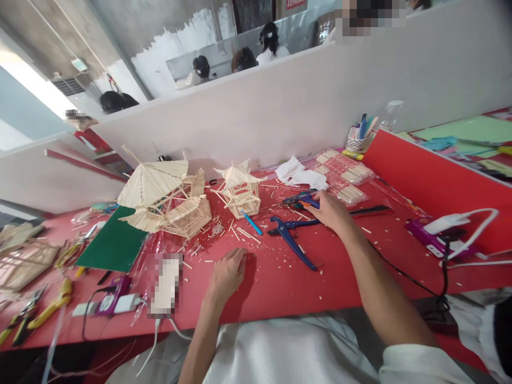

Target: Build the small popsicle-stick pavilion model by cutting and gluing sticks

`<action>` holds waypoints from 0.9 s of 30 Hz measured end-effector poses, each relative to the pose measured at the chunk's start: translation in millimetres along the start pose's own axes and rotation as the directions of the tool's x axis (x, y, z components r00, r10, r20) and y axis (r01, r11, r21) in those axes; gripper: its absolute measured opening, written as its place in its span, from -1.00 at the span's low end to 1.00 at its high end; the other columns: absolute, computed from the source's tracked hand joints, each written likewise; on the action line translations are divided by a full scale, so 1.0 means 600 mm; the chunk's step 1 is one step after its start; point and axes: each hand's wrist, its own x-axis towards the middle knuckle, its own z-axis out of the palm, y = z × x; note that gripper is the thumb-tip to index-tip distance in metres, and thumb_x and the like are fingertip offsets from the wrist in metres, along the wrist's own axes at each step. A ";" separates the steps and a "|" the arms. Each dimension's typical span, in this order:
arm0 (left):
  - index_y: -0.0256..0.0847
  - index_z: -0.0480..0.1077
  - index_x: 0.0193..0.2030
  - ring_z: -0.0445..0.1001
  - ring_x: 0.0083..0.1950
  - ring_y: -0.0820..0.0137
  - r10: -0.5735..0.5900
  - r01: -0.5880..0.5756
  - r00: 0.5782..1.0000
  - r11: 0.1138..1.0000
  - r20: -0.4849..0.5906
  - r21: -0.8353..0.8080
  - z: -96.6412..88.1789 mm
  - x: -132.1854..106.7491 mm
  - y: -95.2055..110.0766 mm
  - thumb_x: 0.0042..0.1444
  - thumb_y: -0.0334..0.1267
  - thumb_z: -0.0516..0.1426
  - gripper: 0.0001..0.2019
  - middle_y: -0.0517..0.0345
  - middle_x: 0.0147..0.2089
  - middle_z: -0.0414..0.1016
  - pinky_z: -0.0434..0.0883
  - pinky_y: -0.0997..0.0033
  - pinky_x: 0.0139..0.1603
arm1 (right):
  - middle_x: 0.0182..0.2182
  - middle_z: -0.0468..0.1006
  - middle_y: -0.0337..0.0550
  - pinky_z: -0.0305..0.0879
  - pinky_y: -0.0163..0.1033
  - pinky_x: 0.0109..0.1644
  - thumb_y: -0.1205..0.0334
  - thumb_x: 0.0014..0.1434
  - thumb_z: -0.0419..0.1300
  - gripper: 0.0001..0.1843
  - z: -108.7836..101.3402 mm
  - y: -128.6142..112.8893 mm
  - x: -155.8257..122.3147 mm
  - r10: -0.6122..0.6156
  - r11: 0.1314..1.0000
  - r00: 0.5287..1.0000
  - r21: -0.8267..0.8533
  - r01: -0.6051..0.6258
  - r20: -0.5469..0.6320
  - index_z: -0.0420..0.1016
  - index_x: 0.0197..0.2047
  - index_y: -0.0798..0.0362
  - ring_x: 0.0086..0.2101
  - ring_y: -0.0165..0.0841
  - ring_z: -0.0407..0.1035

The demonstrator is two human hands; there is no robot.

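Note:
My right hand reaches forward over the red table, its fingers around the handle of blue-handled pliers. Just below those pliers lies a larger blue cutter, its handles spread apart. My left hand rests near the front of the table with its fingers curled; what they hold, if anything, is hidden. Beyond it are a blue pen and a small pavilion model of wooden sticks. A larger stick pavilion model with a slatted roof stands to the left.
Stick offcuts litter the table. Packs of sticks and white tissue lie at the back. A phone, a green board and a purple power strip are leftward; another purple strip is rightward. A white partition stands behind.

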 end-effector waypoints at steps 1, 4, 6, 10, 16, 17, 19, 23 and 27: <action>-0.05 0.42 0.00 0.61 -0.11 0.27 -0.013 0.013 1.000 1.000 -0.009 -0.001 0.003 0.003 -0.002 0.37 -0.35 -0.05 -0.74 0.07 -0.07 0.61 0.36 0.39 -0.22 | -0.15 0.62 0.10 0.33 -0.15 -0.11 0.08 0.25 0.28 -0.70 0.000 0.003 0.000 0.000 1.000 1.000 -0.010 0.000 -0.004 0.42 -0.07 0.10 -0.14 -0.07 0.52; -0.06 0.42 0.00 0.61 -0.11 0.25 -0.058 0.058 0.997 0.998 -0.044 -0.017 0.007 0.007 -0.008 0.37 -0.32 -0.04 -0.76 0.05 -0.06 0.61 0.34 0.38 -0.22 | -0.11 0.59 0.16 0.32 -0.13 -0.04 0.18 0.28 0.22 -0.74 0.004 0.001 -0.001 -0.023 0.999 1.000 -0.044 0.024 0.018 0.37 -0.03 0.14 -0.10 -0.07 0.49; -0.07 0.43 0.01 0.61 -0.14 0.25 -0.081 0.080 0.995 0.997 -0.066 -0.019 0.007 0.010 -0.012 0.37 -0.29 -0.02 -0.77 0.02 -0.07 0.62 0.33 0.37 -0.24 | -0.07 0.55 0.22 0.30 -0.11 0.02 0.24 0.30 0.17 -0.74 0.009 -0.008 -0.003 -0.034 0.997 0.998 -0.070 0.037 0.052 0.33 0.01 0.19 -0.04 -0.05 0.46; -0.09 0.44 0.00 0.60 -0.19 0.24 -0.113 0.114 0.988 0.994 -0.103 0.002 0.006 0.019 -0.021 0.38 -0.22 0.00 -0.78 0.00 -0.10 0.63 0.32 0.36 -0.27 | 0.00 0.48 0.31 0.26 -0.05 0.09 0.28 0.34 0.08 -0.72 0.023 -0.032 -0.010 -0.033 0.994 0.995 -0.097 0.042 0.096 0.26 0.06 0.26 0.03 0.00 0.39; -0.14 0.42 0.11 0.58 -0.12 0.24 -0.070 0.087 0.977 0.993 -0.201 0.074 -0.002 0.056 -0.041 0.34 -0.27 0.04 -0.74 -0.07 0.05 0.56 0.38 0.35 -0.22 | 0.01 0.45 0.36 0.26 -0.06 0.08 0.27 0.34 0.06 -0.68 0.035 -0.056 -0.016 0.005 0.992 0.993 -0.124 0.010 0.119 0.25 0.08 0.30 0.05 0.01 0.37; -0.15 0.40 0.14 0.58 -0.10 0.24 -0.063 0.084 0.977 0.992 -0.204 0.096 -0.005 0.064 -0.044 0.33 -0.30 0.05 -0.71 -0.08 0.07 0.54 0.40 0.35 -0.21 | 0.01 0.44 0.37 0.26 -0.06 0.08 0.26 0.33 0.07 -0.67 0.034 -0.057 -0.016 0.014 0.991 0.992 -0.133 0.002 0.122 0.25 0.08 0.31 0.05 0.02 0.37; -0.14 0.38 0.20 0.57 -0.07 0.24 -0.027 0.052 0.983 0.990 -0.182 0.135 -0.010 0.079 -0.048 0.31 -0.36 0.05 -0.65 -0.09 0.10 0.52 0.42 0.34 -0.19 | 0.01 0.45 0.36 0.26 -0.05 0.08 0.24 0.32 0.10 -0.65 0.031 -0.060 -0.017 0.025 0.989 0.991 -0.147 -0.005 0.131 0.27 0.07 0.30 0.06 0.04 0.37; -0.10 0.44 0.16 0.57 -0.02 0.25 0.105 -0.084 0.988 0.981 -0.113 0.176 -0.011 0.100 -0.055 0.30 -0.41 0.05 -0.65 -0.05 0.12 0.50 0.46 0.33 -0.11 | 0.02 0.46 0.32 0.26 -0.06 0.08 0.17 0.31 0.14 -0.61 0.022 -0.063 -0.020 0.022 0.986 0.988 -0.164 0.003 0.152 0.29 0.08 0.28 0.06 0.04 0.38; -0.11 0.50 0.05 0.57 0.01 0.22 0.170 -0.157 0.983 0.974 -0.070 0.161 0.000 0.109 -0.060 0.27 -0.46 0.06 -0.68 -0.03 0.07 0.53 0.48 0.31 -0.09 | 0.00 0.48 0.29 0.26 -0.08 0.07 0.07 0.32 0.18 -0.56 0.014 -0.064 -0.022 0.009 0.986 0.987 -0.163 0.017 0.159 0.29 0.08 0.25 0.06 0.02 0.39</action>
